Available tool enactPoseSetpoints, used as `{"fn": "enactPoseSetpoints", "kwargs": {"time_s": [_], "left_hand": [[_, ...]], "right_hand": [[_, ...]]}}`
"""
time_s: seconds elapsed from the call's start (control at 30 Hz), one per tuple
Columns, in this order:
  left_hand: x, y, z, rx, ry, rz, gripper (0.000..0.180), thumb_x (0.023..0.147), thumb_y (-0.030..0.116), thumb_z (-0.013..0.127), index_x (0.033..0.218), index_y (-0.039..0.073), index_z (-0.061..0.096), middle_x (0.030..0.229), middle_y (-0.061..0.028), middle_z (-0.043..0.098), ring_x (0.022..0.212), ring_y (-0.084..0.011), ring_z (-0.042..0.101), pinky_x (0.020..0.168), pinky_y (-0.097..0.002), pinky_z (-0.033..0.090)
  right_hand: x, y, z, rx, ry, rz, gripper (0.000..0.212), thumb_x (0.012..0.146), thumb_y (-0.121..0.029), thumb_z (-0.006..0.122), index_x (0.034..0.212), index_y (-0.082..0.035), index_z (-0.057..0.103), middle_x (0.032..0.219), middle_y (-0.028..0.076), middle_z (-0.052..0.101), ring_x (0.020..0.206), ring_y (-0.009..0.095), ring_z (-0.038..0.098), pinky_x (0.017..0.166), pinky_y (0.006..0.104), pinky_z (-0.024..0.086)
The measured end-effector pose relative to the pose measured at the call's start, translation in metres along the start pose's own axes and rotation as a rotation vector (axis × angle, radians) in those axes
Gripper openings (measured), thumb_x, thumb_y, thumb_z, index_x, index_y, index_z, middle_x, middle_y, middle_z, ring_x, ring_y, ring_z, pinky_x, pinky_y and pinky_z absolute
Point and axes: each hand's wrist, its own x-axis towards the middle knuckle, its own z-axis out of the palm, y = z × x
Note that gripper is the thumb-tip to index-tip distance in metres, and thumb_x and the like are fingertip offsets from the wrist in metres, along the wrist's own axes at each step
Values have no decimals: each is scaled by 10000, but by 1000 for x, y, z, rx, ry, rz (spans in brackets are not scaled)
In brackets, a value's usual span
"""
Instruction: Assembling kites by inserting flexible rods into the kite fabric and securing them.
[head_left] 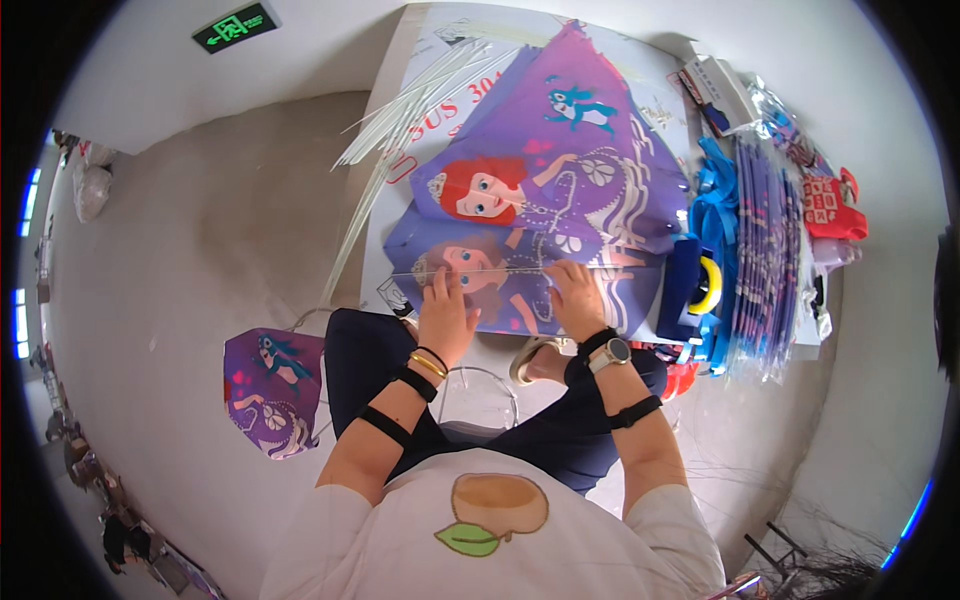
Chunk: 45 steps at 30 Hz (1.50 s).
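At far left, a small purple printed piece (pixel 273 390) hangs beside the person's knee. Right of it, a loose bundle of pale thin rods (pixel 430 105) lies across the left part of a white-topped table (pixel 500 22), some ends jutting past its edge.

At centre, the left hand (pixel 447 312) and, farther right, the right hand (pixel 577 300) rest on a large purple sheet (pixel 600 150), along a single thin rod (pixel 510 270) that crosses its near part. The fingers of both hands are bent and slightly apart, fingertips at the rod; I cannot tell whether either hand pinches it.

The rod could roll or skew if the hands press unevenly, and the sheet could crease or slide if one hand pulls harder, since its near edge lies close to the table's edge.

The sheet spreads over most of the table, tapering to a point at the far end. It shows two crowned cartoon faces, one red-haired, with purple gowns and a teal figure above; the surface is rippled.

To the right lie a yellow tape roll (pixel 710 286), blue straps (pixel 716 190) and a row of folded purple packs (pixel 768 240).
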Motion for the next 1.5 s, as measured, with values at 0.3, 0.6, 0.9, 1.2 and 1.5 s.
{"fn": "enactPoseSetpoints", "kwargs": {"time_s": [0.3, 0.6, 0.9, 1.2, 1.5], "left_hand": [[-1, 2, -1, 17, -14, -7, 762, 788, 231, 710, 1386, -61, 338, 1375, -236, 372, 1129, -398, 467, 966, -424, 428], [0, 1, -1, -1, -13, -6, 741, 782, 212, 715, 1371, -54, 353, 1368, -233, 374, 1142, -399, 464, 964, -431, 427], [1, 2, 6, 28, 33, 4, 758, 754, 225, 735, 1344, -85, 373, 1367, -241, 376, 1094, -402, 477, 937, -440, 435], [-3, 0, -2, 35, 34, -39, 753, 757, 234, 731, 1346, -75, 379, 1360, -225, 390, 1034, -364, 497, 897, -392, 460], [-3, -2, -2, 38, 42, -34, 751, 762, 236, 723, 1349, -78, 374, 1352, -231, 392, 1029, -363, 501, 905, -390, 455]], "right_hand": [[-18, -23, 21, -25, -32, 79, 448, 794, -120, 636, 1231, -62, 557, 1303, 95, 516, 1163, 295, 499, 975, 424, 417], [-21, -22, 28, -37, -18, 107, 475, 834, -252, 663, 1239, -29, 553, 1313, 112, 520, 1169, 291, 502, 979, 419, 413], [-20, -23, 27, -26, 1, 101, 450, 815, -216, 658, 1213, -26, 568, 1305, 123, 528, 1151, 330, 506, 970, 435, 419], [-19, -30, 23, 3, -88, 113, 464, 820, -31, 551, 1282, -56, 521, 1366, 100, 472, 1208, 324, 452, 1023, 429, 383], [-19, -28, 25, 10, -90, 104, 447, 829, -24, 541, 1274, -51, 520, 1369, 101, 472, 1206, 337, 450, 1025, 435, 377]]}}
